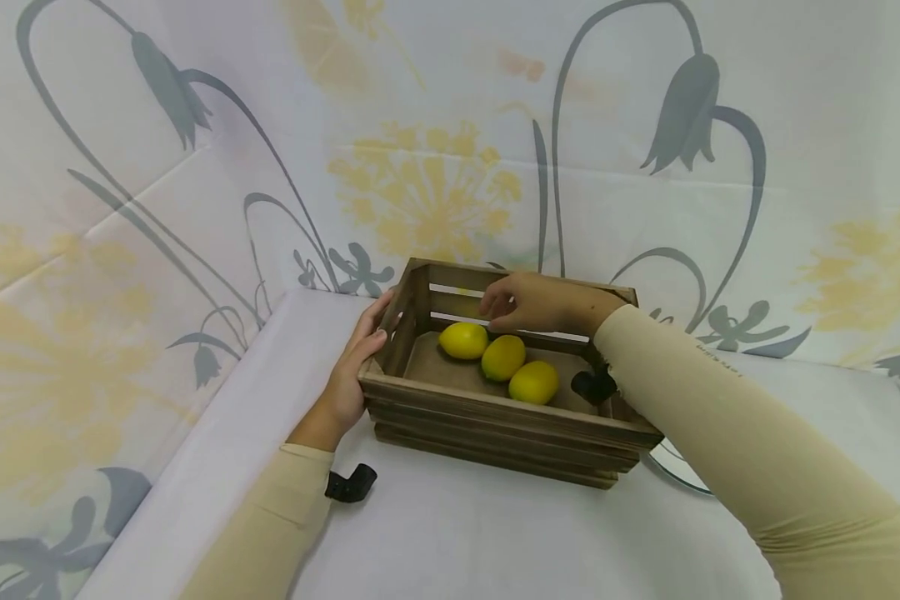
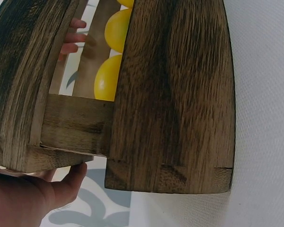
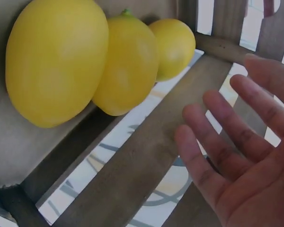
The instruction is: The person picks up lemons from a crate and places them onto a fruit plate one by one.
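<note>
A brown slatted wooden crate (image 1: 495,425) stands before me, with three yellow lemons in a slanting row on its floor: one at the left (image 1: 463,341), one in the middle (image 1: 503,358), one nearest the front (image 1: 534,382). At the crate's left end my left hand (image 1: 351,367) grips the side, its thumb by the top rim. The left wrist view has that thumb against the end of a slat. Inside the crate, toward the back slats, my right hand (image 1: 528,302) hovers above the lemons. Its fingers (image 3: 220,111) are spread and relaxed in the right wrist view, holding nothing.
A round white plate with a dark rim (image 1: 678,468) lies partly hidden behind the crate's right front corner and my right sleeve. White cloth (image 1: 450,542) covers the table. Flower-printed fabric (image 1: 450,100) rises close behind the crate and along the left.
</note>
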Demonstrator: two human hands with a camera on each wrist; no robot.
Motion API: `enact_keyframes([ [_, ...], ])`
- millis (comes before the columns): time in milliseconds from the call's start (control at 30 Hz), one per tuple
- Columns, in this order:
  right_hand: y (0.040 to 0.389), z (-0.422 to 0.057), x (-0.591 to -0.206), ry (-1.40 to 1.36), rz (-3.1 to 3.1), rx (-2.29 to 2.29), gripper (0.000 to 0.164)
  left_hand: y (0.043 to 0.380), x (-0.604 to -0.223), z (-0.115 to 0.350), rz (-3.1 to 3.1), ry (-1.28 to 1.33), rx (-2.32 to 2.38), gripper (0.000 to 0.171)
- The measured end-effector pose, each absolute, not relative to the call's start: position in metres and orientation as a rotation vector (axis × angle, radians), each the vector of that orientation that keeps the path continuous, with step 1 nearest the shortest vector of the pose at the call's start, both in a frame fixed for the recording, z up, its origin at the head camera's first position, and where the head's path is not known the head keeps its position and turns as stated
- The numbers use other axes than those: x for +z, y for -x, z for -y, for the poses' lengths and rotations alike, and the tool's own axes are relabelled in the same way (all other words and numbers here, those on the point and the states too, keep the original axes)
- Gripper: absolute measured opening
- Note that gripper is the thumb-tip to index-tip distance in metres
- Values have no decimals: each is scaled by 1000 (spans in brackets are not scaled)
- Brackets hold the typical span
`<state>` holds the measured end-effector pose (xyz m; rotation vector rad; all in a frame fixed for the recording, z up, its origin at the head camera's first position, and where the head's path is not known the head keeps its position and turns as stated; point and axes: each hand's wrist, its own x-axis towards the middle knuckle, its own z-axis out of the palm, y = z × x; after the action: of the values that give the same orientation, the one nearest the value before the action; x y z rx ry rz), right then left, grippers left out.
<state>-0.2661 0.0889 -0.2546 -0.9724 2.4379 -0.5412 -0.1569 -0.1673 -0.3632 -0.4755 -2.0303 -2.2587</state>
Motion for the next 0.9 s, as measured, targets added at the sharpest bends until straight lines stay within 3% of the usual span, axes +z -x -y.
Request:
enact_keyframes([
  [267, 272, -87, -266, 964, -2394, -354, 38, 159, -363, 169, 2040, 490, -2230, 59],
  [600, 271, -87, -272, 983, -2349, -228, 43, 160, -365, 169, 2053, 486, -2217, 58],
  [900, 270, -82, -278, 823, -2305, -139, 50, 158, -365, 169, 2062, 477, -2225, 59],
])
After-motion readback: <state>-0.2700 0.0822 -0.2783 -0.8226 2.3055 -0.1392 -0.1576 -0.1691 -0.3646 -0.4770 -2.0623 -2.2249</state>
